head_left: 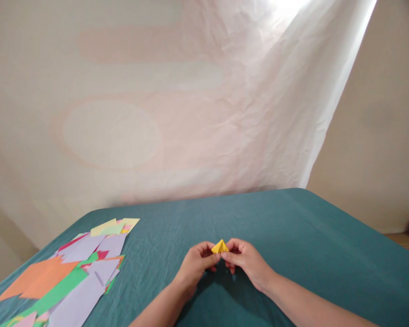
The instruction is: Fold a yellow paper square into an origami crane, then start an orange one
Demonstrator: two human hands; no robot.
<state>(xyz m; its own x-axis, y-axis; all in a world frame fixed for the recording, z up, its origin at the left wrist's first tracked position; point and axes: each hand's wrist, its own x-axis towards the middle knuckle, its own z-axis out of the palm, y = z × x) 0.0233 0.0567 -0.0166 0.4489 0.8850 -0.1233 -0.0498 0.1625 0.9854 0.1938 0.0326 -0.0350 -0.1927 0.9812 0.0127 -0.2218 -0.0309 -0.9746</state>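
Note:
A small folded yellow paper piece (pixel 220 247), triangular in shape, is held just above the teal tablecloth (pixel 293 236). My left hand (pixel 197 263) pinches its left side with curled fingers. My right hand (pixel 247 260) pinches its right side the same way. Both hands meet at the middle of the table, near its front.
A loose spread of coloured paper sheets (pixel 71 277), orange, green, lilac, pink and yellow, lies on the table's left side. A creased pale cloth backdrop (pixel 177 104) hangs behind the table. A beige wall (pixel 378 136) stands at the right.

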